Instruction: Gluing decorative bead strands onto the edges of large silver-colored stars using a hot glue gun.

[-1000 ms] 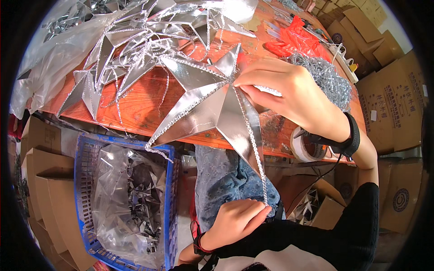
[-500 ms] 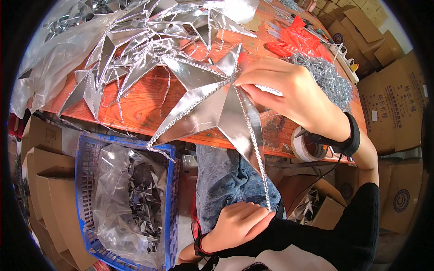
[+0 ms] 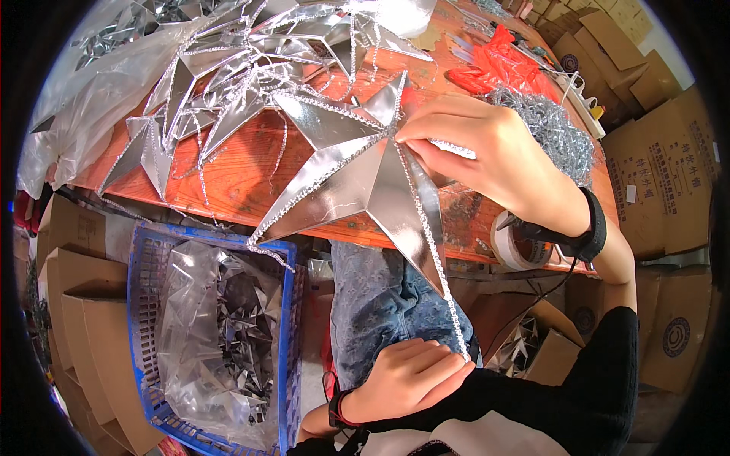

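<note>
Trimming a foil star with bead cord, one ridge in hand.

Head view: the large silver foil five-pointed star (image 3: 357, 171) is held up over the near edge of the orange wooden table (image 3: 228, 178). The right hand (image 3: 494, 159) is closed on the star's centre, fingertips pressing where the thin silver beaded cord (image 3: 435, 258) meets the middle. The left hand (image 3: 407, 376), low by the lap, pinches the cord's free end tight, drawing it taut along the lower point's ridge. The step looks like laying trim along that ridge; whether glue is there I cannot tell. Next calls for steady tension while the cord seats. Finished silver stars (image 3: 228, 83) lie behind; a blue plastic crate (image 3: 144, 319) stands below.
</note>
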Motion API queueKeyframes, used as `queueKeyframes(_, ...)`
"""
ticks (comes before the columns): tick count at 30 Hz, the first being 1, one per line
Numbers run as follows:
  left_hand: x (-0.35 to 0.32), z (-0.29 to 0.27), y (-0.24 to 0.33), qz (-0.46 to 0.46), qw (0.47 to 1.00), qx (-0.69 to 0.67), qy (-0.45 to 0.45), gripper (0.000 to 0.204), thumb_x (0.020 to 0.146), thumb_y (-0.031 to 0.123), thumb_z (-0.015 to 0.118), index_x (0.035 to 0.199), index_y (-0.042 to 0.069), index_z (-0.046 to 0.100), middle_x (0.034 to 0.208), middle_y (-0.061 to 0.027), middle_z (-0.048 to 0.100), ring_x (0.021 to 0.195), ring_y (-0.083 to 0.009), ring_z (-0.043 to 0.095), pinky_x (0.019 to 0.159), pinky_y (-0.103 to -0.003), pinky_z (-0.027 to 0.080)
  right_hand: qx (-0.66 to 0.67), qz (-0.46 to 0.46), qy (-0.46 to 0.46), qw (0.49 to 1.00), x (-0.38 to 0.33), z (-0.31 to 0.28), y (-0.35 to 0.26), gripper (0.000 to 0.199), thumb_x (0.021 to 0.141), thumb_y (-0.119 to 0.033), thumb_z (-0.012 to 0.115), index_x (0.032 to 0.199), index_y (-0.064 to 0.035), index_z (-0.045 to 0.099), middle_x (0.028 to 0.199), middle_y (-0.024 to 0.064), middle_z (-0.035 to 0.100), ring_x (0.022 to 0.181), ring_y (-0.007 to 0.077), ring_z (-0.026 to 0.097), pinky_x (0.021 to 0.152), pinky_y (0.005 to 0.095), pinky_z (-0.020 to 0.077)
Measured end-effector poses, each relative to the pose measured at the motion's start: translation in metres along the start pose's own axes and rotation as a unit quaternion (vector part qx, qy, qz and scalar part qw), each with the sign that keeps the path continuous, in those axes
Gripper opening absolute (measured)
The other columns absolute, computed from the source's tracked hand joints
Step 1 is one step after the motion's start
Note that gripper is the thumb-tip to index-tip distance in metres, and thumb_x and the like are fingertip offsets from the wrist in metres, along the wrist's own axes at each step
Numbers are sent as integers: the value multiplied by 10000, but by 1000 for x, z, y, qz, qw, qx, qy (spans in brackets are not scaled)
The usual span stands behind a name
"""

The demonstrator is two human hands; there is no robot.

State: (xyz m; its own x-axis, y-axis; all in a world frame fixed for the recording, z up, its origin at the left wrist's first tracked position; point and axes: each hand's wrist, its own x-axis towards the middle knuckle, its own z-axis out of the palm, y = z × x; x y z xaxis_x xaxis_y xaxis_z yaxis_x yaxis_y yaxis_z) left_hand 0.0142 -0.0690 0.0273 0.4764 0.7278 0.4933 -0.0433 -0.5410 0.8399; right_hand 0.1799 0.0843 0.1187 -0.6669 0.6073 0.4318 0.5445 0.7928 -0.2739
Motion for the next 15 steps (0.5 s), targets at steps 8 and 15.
queueKeyframes(8, -8, 11, -14, -10, 1000, 2, 24, 125, 728, 11, 678, 700, 4, 557, 566, -77, 510, 470, -231, 504, 438, -310, 386, 0, -5, 2, 1000, 0, 0, 1, 131, 760, -49, 591, 876, 12, 578, 829, 129, 582, 755, 318, 588, 661, 367, 480)
queueKeyframes(15, -17, 8, -18, -49, 998, 25, 8, 114, 738, 17, 672, 716, -1, 561, 583, -90, 522, 474, -248, 509, 438, -322, 388, -7, -4, -1, 1000, 0, 0, 1, 127, 762, -47, 588, 876, 7, 580, 839, 129, 581, 766, 315, 584, 675, 365, 477)
